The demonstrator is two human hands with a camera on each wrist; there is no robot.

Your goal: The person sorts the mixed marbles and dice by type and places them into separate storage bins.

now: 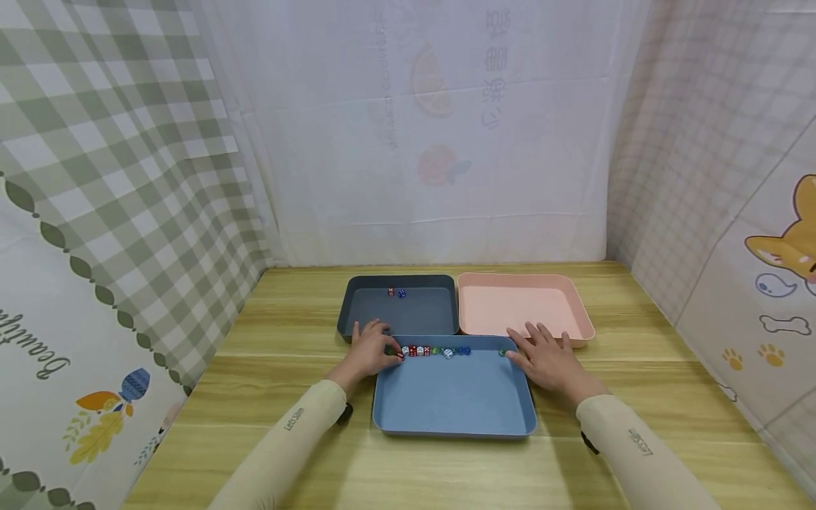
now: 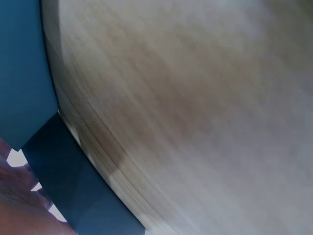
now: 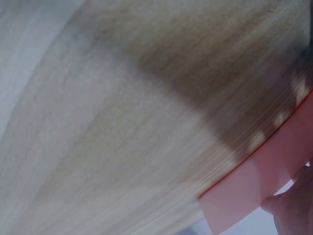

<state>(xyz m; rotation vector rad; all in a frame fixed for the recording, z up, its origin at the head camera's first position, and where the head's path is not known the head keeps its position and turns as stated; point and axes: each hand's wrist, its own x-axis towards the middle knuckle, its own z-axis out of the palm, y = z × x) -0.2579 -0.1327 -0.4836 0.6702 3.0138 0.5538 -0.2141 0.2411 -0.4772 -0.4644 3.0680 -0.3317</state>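
Observation:
My left hand [image 1: 370,353] reaches over the upper left corner of the light blue tray [image 1: 455,400], pinching a red die [image 1: 400,356] between thumb and index finger. From there a row runs along the tray's far wall: red and white dice [image 1: 416,350], then green beads [image 1: 436,350], a larger pale piece [image 1: 448,353] and blue beads [image 1: 464,350]. At the tray's right end, my right hand [image 1: 547,361] spreads its fingers over the rim, its thumb beside a green bead [image 1: 502,353]. Only parts of the hands show in the wrist views.
Behind, a dark grey-blue tray [image 1: 421,315] bears a red die [image 1: 391,291] and a blue die [image 1: 401,293]. A pink tray [image 1: 523,304] stands beside it, close to my right fingers. Wood-grain table [image 1: 287,333] surrounds the trays, with hanging cloths [image 1: 433,234] behind and at both sides.

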